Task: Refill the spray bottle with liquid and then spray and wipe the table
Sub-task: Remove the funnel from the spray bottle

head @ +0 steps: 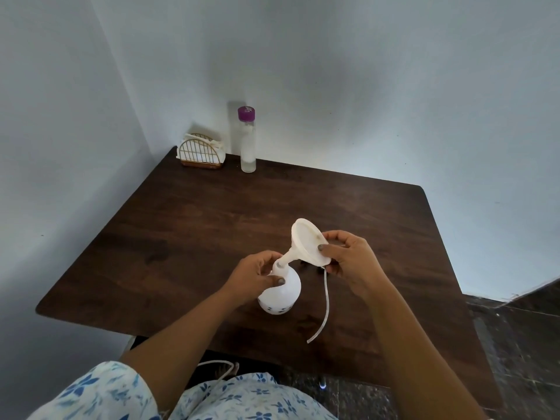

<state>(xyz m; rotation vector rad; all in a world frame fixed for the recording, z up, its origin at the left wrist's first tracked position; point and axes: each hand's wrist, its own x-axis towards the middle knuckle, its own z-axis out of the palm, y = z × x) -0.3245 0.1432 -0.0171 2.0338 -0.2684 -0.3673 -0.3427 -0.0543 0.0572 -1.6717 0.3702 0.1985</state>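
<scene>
Dark wood makes up the table, pushed into a corner of pale walls. Near its front edge, a white bottle with small dark marks near its base stands tilted. The left hand grips it at the shoulder and neck, fingers curled round the far side and thumb pressed on the near side. A white funnel leans to the right, its spout tip at the bottle's mouth; whether the tip is inside cannot be told. The right hand holds the funnel's wide rim, thumb on the inner face and fingers behind the outer edge, pinching it. Just below that hand a thin pale tube curves down over the table to the bottle's right; its upper end is hidden behind the hand. At the far corner a clear tall bottle with a purple cap stands upright, a little liquid at its bottom. Beside it, to the left, a gold wire holder holds white napkins.
</scene>
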